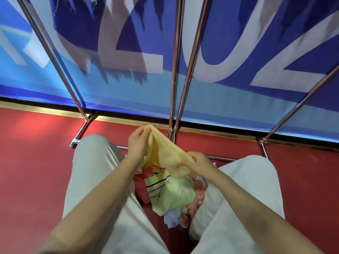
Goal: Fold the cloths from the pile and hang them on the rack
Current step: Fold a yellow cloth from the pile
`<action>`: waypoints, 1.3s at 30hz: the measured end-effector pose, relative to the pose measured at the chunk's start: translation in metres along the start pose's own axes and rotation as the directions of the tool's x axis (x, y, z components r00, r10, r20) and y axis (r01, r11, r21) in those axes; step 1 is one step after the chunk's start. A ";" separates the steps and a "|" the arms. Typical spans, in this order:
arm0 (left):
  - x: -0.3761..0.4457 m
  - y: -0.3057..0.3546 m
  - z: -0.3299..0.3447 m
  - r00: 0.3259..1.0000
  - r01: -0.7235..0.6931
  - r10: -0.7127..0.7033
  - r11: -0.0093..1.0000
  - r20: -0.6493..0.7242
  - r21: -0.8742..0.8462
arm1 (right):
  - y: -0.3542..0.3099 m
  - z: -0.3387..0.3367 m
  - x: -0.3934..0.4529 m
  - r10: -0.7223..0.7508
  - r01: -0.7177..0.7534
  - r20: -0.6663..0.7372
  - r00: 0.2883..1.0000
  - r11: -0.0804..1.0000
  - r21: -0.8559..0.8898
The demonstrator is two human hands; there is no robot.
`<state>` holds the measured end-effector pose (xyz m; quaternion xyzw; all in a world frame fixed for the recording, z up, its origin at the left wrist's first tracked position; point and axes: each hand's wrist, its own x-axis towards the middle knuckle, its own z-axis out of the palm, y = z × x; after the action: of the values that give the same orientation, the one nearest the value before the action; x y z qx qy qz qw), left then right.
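Observation:
A yellow cloth (pixel 166 154) is stretched between both hands above the pile. My left hand (pixel 138 142) pinches its upper corner, raised toward the rack. Lower and to the right, my right hand (pixel 197 162) grips its other end. The pile of cloths (pixel 170 193) lies on the red floor between my knees, with a pale green striped piece on top, and red, pink and light blue ones around it. The chrome rack (pixel 176 70) stands just in front of me, its poles rising out of the top of the view. Frayed cloth edges (pixel 88 0) hang at the top.
My knees in beige trousers (pixel 95 173) flank the pile on both sides. A blue banner (pixel 229 57) with large white letters covers the wall behind the rack. The rack's foot bars (pixel 80 132) rest on the red floor (pixel 36 162).

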<state>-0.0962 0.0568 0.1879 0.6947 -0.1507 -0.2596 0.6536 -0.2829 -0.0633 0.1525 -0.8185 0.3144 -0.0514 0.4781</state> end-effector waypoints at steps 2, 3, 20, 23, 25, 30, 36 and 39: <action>0.003 -0.005 -0.001 0.996 0.082 -0.079 0.995 0.043 -0.058 | 0.008 0.002 -0.004 0.048 -0.048 0.002 0.999 0.998 -0.033; 0.005 -0.006 -0.002 0.993 0.117 -0.113 0.987 0.039 -0.108 | 0.011 0.003 -0.005 0.065 -0.065 0.007 0.998 0.997 -0.036; -0.010 -0.019 -0.003 0.981 0.184 -0.190 0.975 0.036 0.127 | 0.006 -0.009 -0.010 0.213 -0.060 -0.611 0.762 0.964 0.261; -0.023 -0.031 0.009 0.963 0.198 -0.237 0.944 0.125 0.266 | -0.013 -0.011 -0.009 0.075 0.054 -0.638 0.767 0.982 0.181; -0.028 -0.041 0.015 0.941 0.196 -0.280 0.909 0.191 0.368 | -0.023 -0.011 -0.008 0.025 0.095 -0.602 0.798 0.981 0.167; -0.039 -0.043 0.025 0.908 0.103 -0.250 0.911 0.335 0.401 | -0.042 -0.004 -0.011 -0.025 0.142 -0.476 0.879 0.967 0.211; -0.045 -0.023 0.039 0.841 0.162 -0.218 0.975 0.496 0.153 | -0.056 0.011 -0.011 -0.045 0.159 -0.398 0.916 0.953 0.258; -0.047 -0.029 0.042 0.851 0.200 -0.180 0.980 0.494 0.013 | -0.056 0.014 -0.006 -0.013 0.137 -0.416 0.909 0.953 0.270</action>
<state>-0.1621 0.0509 0.1668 0.6040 -0.2379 -0.4942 0.5782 -0.2561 -0.0305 0.1921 -0.7212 0.3643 -0.2860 0.5151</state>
